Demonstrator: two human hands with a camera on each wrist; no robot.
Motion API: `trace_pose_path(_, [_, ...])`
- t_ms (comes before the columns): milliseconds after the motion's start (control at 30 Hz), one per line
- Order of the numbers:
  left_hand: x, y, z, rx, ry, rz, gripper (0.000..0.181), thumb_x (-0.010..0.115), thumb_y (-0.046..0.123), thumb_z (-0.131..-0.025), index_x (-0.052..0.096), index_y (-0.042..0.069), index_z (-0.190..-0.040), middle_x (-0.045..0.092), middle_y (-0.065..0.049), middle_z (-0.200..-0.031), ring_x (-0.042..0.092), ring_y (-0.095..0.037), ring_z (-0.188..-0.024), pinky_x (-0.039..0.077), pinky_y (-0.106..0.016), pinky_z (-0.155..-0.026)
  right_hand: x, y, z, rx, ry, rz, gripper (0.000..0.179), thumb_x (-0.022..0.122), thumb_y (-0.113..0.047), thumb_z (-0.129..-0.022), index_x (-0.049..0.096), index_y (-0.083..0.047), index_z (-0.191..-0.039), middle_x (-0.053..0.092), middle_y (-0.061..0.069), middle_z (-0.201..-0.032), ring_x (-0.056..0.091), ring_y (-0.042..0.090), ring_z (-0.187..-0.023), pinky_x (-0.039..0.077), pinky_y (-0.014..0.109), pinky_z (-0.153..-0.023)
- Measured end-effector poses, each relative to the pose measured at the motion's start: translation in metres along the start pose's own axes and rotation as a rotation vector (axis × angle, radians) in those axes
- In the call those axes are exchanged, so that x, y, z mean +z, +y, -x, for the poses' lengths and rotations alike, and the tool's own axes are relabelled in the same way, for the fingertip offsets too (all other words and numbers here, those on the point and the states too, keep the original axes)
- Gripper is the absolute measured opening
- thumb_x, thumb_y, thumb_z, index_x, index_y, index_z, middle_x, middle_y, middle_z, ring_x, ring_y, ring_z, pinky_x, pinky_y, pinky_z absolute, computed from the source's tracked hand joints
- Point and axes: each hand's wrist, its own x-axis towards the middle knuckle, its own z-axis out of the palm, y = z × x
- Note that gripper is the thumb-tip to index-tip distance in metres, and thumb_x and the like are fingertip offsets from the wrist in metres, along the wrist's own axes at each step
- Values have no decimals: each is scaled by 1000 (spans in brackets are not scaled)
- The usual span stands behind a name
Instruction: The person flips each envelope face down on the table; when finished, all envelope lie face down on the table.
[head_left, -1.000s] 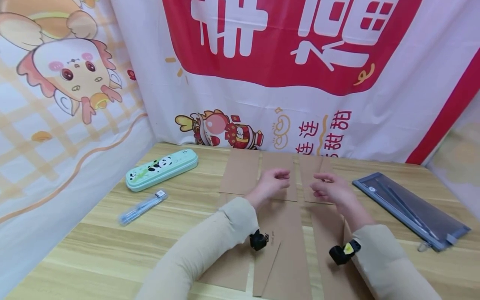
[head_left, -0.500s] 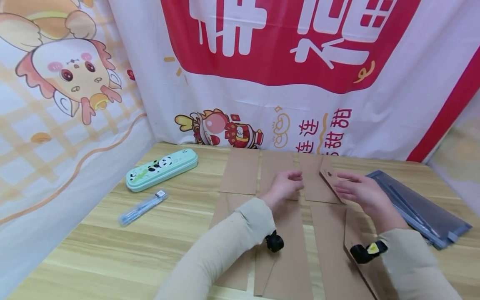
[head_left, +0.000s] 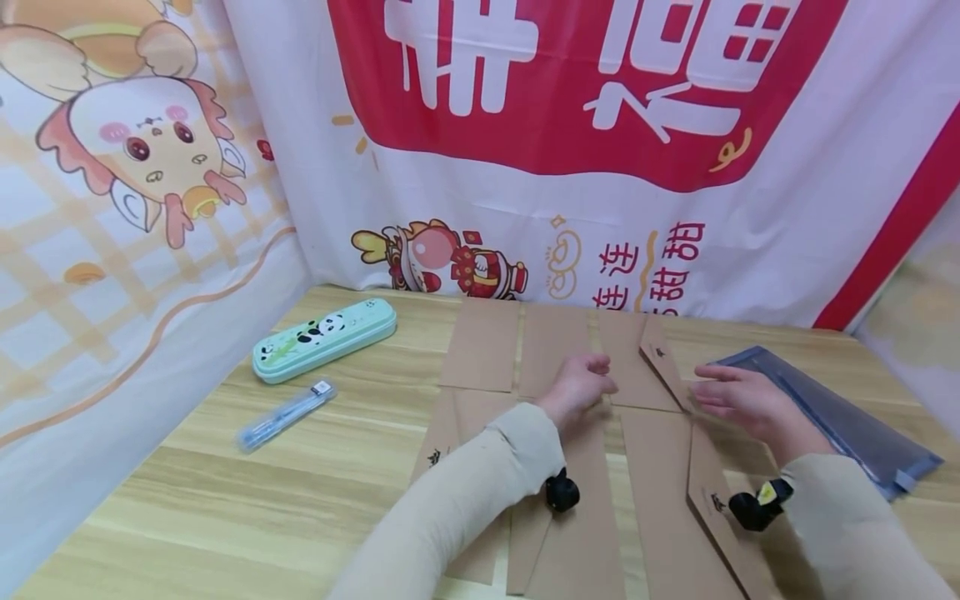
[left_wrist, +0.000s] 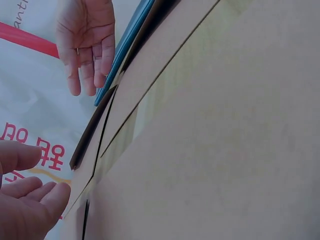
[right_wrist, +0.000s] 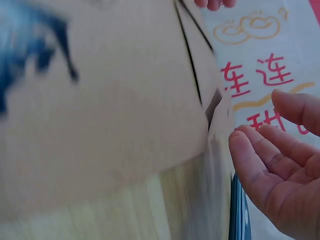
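Note:
Several brown kraft envelopes lie in two rows in the head view. My left hand (head_left: 581,385), fingers loosely bent and holding nothing, is over the middle column, between the back middle envelope (head_left: 551,333) and the front middle envelope (head_left: 581,517). My right hand (head_left: 750,408) holds nothing either; its relaxed fingers point left, beside the slightly lifted flap (head_left: 663,362) of the back right envelope (head_left: 624,362). Below it, the front right envelope (head_left: 660,500) has its printed flap (head_left: 720,504) partly up. In the left wrist view both palms show, thumb and fingers apart.
A dark zip pouch (head_left: 832,421) lies right of the envelopes, partly behind my right hand. At left are a mint panda pencil case (head_left: 326,340) and a clear plastic pack (head_left: 288,414). Printed cloth (head_left: 450,192) hangs along the table's back edge.
Both hands have moved to the right, the right hand farther, out over the zip pouch's near side. The printed flaps of the two right envelopes have come into view, standing slightly up.

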Motion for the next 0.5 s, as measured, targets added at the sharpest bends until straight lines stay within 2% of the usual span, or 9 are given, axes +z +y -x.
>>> trace_pose_path(100, [2,0,-1,-10,14,-27,52,64,-7,-76,54,2,-127,57,-13,-125,51,-26,-117,45,-37,-98,-5,3,-3,-10,-38,-59,74,57,-16,-92,11,10,-143,62,-3,-105,62,4,-92,51,28,-88])
trace_pose_path(233, [3,1,-3,-41,24,-47,52,65,-5,-76,54,3,-126,57,-11,-125,50,-25,-118,42,-36,-100,-8,7,-9,-13,-58,-94,76,58,-13,-90,9,11,-143,62,-10,-97,63,4,-89,52,27,-86])
trace_pose_path(400, [5,1,-4,-72,36,-49,52,65,-5,-75,55,3,-126,57,-12,-124,50,-25,-118,42,-37,-100,-7,11,-16,-3,-42,-38,74,59,-16,-91,14,8,-144,57,4,-117,62,2,-91,52,29,-87])
trace_pose_path(500, [7,1,-4,-85,34,-36,51,66,-5,-76,55,1,-125,57,-13,-124,51,-26,-117,42,-38,-100,-4,12,-18,-7,-38,-23,73,58,-17,-91,15,8,-144,54,9,-124,61,1,-92,51,29,-88])
